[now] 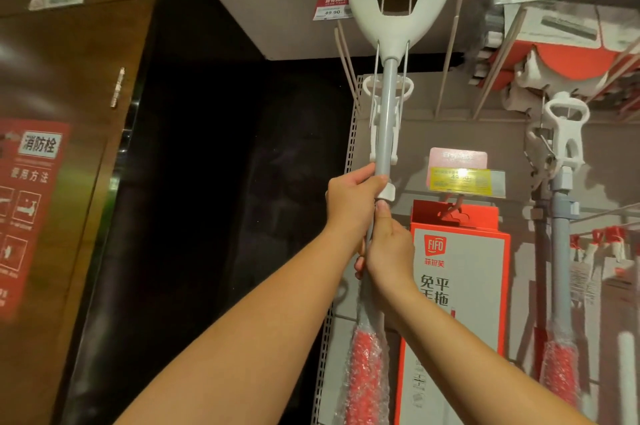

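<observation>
Looking up at the display rack (415, 133), we've got the sponge mop (388, 95) hanging along its left edge. The packaged head is up by the top edge and the bubble-wrapped handle end (365, 372) is down near the bottom. Both grips are clenched round the grey pole: the left grip (353, 201) is higher, the right grip (389, 251) is just under it, and the two are touching.

Biggest worry, we reckon: that head is bulky and sits well above us, and we can't tell how it's hooked on. If we yank down or outward instead of lifting it clear, it could snag, pop loose and tip back at us.

Next, the orange box (460, 286) hangs just beside the pole on the right. Any sideways swing could knock it off its peg. The second mop (561, 251), nearer the rack's right edge, is well apart, so it's probably fine.

Smaller stuff: the yellow price tag (460, 178) above the box sticks out and could get clipped on the way past.

Smallest: the white collar (386, 192) sits right at our fingers. If it slides on the pole, that's a pinch.
</observation>
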Demonstrator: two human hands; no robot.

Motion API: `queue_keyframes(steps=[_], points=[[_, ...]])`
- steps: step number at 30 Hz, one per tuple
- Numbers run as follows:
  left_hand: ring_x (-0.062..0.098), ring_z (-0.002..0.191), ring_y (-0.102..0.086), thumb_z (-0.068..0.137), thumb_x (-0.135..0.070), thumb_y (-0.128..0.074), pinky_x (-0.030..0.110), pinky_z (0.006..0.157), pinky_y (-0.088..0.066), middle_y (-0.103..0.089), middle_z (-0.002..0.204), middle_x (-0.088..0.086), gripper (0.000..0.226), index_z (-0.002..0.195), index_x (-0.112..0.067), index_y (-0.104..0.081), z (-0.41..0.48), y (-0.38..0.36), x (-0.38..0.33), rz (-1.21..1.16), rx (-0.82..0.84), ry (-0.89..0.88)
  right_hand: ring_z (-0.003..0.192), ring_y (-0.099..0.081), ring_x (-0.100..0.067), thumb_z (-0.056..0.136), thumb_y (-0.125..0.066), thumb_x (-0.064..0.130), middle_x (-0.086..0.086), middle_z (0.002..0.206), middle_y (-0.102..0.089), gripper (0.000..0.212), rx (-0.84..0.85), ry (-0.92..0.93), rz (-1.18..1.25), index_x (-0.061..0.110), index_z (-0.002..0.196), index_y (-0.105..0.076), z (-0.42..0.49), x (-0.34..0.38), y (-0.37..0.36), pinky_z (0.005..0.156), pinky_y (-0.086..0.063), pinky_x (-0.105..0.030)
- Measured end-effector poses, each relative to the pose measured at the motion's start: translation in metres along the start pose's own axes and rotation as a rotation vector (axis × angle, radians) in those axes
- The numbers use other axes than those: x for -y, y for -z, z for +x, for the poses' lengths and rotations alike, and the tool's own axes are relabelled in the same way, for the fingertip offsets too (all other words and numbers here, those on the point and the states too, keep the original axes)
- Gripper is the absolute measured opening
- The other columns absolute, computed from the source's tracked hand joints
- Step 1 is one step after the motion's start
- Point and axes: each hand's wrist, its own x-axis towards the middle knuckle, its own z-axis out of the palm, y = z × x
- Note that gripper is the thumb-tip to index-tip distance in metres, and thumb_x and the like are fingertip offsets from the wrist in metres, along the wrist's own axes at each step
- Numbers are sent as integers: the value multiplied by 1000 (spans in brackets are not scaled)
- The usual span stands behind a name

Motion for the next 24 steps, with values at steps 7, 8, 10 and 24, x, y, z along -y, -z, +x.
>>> queue_keyframes(steps=[7, 8, 10, 24], points=[[20, 98, -66, 92, -12, -60, 34, 91, -54, -70, 103, 6, 30, 121, -10, -66, -5, -2, -6, 27, 37, -3, 41, -52, -18, 102, -28, 46, -7, 52, -50, 55, 4, -2, -20, 7, 76, -56, -4, 1, 4, 43, -43, -28], [19, 96, -66, 92, -11, -60, 33, 89, -54, -71, 101, 5, 30, 121, -10, -65, -6, -3, -3, 24, 45, -4, 41, -52, -19, 102, -27, 46, -8, 52, -51, 55, -11, 3, -34, 8, 75, -56, -6, 0, 5, 43, -44, -29], [11, 90, -65, 93, -10, -58, 22, 80, -54, -68, 93, -5, 33, 126, -10, -61, -9, -2, 2, 10, 53, -9, 45, -56, -22, 101, -27, 46, -8, 53, -53, 56, -45, 40, -71, 9, 72, -56, -9, -6, 4, 48, -48, -34], [10, 75, -60, 94, -9, -55, 13, 61, -52, -65, 89, 1, 31, 124, -9, -63, -18, 0, 13, -52, 89, 40, 72, -62, -18, 102, -30, 41, -2, 73, -62, 43, -123, 135, -131, 20, 76, -57, -16, -21, 1, 67, -51, -35]])
